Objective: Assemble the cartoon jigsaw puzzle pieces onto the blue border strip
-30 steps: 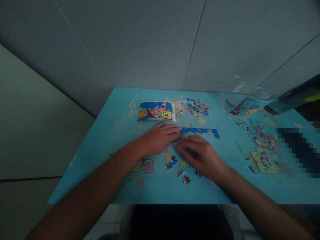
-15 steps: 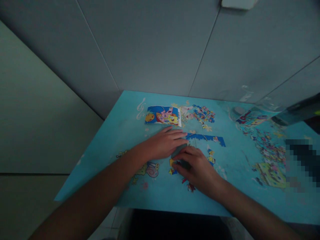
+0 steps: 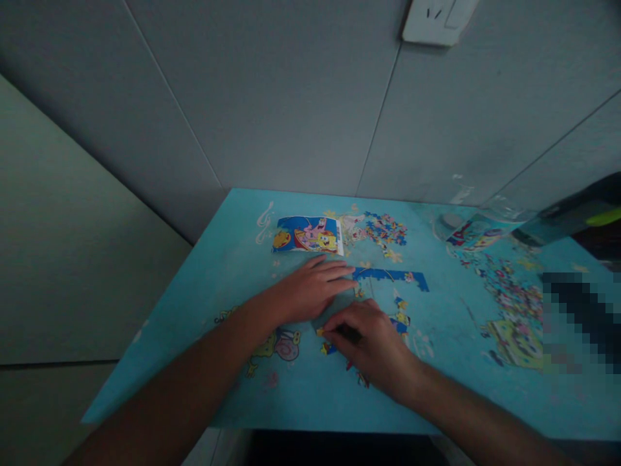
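Note:
My left hand (image 3: 317, 285) lies palm down on the light blue table, fingers stretched out, the tips touching the left end of a joined blue strip of jigsaw puzzle (image 3: 388, 274). Just below it, my right hand (image 3: 371, 340) pinches thumb and forefinger at a small yellowish puzzle piece (image 3: 320, 331), mostly covered by the fingertips. A blue and yellow puzzle piece (image 3: 328, 348) lies close under the right thumb. Right of that hand are a few more loose pieces (image 3: 402, 318). The picture card (image 3: 307, 234), with yellow and pink cartoon figures, rests beyond my left hand.
A heap of loose puzzle pieces (image 3: 385, 228) sits beside the card. More pieces are scattered on the right (image 3: 509, 288), near a clear plastic container (image 3: 485, 233) on its side. A dark bottle-like object (image 3: 557, 217) lies behind. The wall with a socket (image 3: 439, 21) borders the table (image 3: 194, 304).
The camera view has tilted up slightly, showing more of the socket. My right hand's pinched fingertips have shifted slightly left and closer to me. My left hand stays flat in place.

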`<action>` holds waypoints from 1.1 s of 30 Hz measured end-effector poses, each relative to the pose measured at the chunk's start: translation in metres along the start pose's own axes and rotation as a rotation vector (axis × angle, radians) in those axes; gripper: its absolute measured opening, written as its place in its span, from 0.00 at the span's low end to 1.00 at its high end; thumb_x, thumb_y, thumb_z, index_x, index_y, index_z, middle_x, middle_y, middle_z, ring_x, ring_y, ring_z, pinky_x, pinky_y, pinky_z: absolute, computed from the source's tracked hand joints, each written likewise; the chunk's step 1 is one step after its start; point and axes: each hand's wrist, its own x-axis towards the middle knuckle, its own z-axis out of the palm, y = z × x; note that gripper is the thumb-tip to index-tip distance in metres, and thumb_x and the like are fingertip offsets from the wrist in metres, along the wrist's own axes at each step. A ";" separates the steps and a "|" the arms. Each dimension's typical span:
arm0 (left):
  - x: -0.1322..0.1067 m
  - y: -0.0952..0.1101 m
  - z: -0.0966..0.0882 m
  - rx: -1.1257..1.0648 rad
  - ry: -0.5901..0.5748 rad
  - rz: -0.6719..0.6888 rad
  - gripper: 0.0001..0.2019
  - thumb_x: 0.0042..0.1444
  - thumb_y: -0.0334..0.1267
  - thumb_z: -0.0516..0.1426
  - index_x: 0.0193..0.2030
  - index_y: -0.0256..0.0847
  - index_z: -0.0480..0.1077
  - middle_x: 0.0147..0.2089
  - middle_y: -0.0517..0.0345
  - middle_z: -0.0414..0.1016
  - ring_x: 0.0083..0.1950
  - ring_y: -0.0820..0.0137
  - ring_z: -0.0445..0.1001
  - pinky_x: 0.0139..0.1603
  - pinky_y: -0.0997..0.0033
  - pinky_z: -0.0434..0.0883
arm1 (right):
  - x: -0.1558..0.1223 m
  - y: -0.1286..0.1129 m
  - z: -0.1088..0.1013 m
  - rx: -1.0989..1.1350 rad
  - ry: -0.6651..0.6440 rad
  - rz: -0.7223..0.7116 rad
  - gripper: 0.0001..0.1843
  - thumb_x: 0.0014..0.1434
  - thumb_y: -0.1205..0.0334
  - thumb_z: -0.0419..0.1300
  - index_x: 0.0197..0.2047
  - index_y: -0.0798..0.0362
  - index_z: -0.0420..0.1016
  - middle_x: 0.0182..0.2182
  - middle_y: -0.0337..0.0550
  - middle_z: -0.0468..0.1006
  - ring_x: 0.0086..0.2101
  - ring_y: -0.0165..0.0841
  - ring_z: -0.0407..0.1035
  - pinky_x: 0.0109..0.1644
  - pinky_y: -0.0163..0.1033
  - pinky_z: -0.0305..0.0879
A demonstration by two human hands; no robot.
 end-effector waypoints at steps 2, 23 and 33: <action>0.000 0.000 0.000 0.000 -0.003 0.001 0.22 0.67 0.32 0.54 0.68 0.46 0.63 0.74 0.55 0.60 0.75 0.63 0.56 0.76 0.52 0.49 | -0.001 0.001 -0.007 -0.012 0.030 0.003 0.06 0.61 0.68 0.68 0.38 0.46 0.81 0.33 0.36 0.84 0.36 0.36 0.76 0.51 0.48 0.66; -0.001 0.001 -0.001 -0.002 0.023 0.007 0.23 0.68 0.29 0.51 0.68 0.45 0.64 0.73 0.55 0.61 0.74 0.62 0.58 0.76 0.49 0.52 | -0.007 0.035 -0.050 -0.256 0.066 0.186 0.04 0.62 0.60 0.66 0.41 0.48 0.82 0.35 0.40 0.81 0.34 0.35 0.75 0.40 0.41 0.70; -0.001 0.001 0.000 0.017 0.031 0.005 0.23 0.67 0.28 0.52 0.67 0.46 0.64 0.73 0.54 0.62 0.73 0.63 0.59 0.76 0.50 0.51 | -0.009 0.036 -0.045 -0.375 0.060 0.095 0.08 0.65 0.60 0.64 0.47 0.46 0.82 0.37 0.43 0.81 0.38 0.38 0.74 0.44 0.43 0.68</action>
